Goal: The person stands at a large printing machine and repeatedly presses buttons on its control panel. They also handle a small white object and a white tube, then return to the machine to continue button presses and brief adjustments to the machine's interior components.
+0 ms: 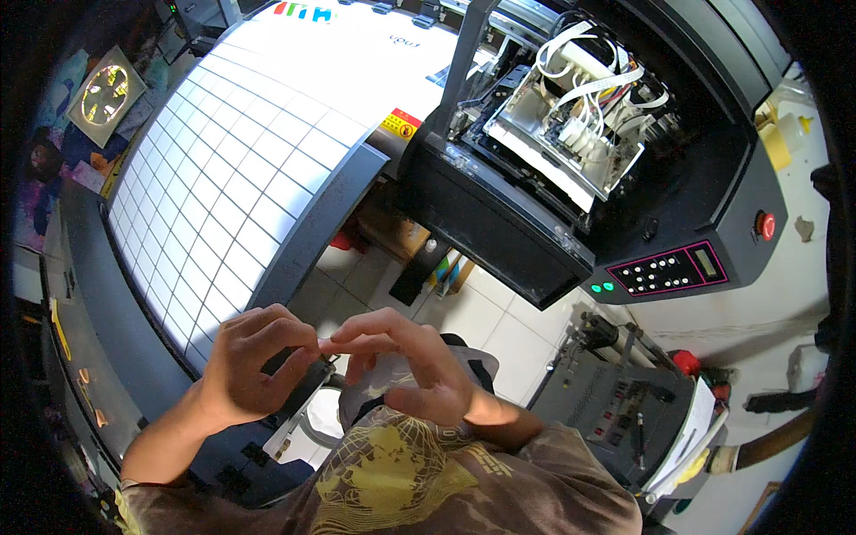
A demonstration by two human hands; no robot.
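Both hands meet in front of my chest, between the printer's front and my body. My left hand (pixel 254 361) is curled, its index finger bent over and its thumb tip close beneath it. Anything pinched there is too small to make out. My right hand (pixel 423 361) reaches in from the other side, its index finger touching the left fingertips. Its thumb stands apart from its fingers, and I see nothing in its grasp. Beyond my hands is a large-format printer (pixel 499 209), with a white sheet with a dark grid (pixel 227 169) lying over its curved front.
The printer's carriage (pixel 571 125) lies exposed with white ribbon cables. A control panel (pixel 664 269) and a red stop button (pixel 765 226) are at the right. Below stands a grey machine (pixel 606 401) with a pen (pixel 640 437) on top. A fan (pixel 105 94) glows at the far left.
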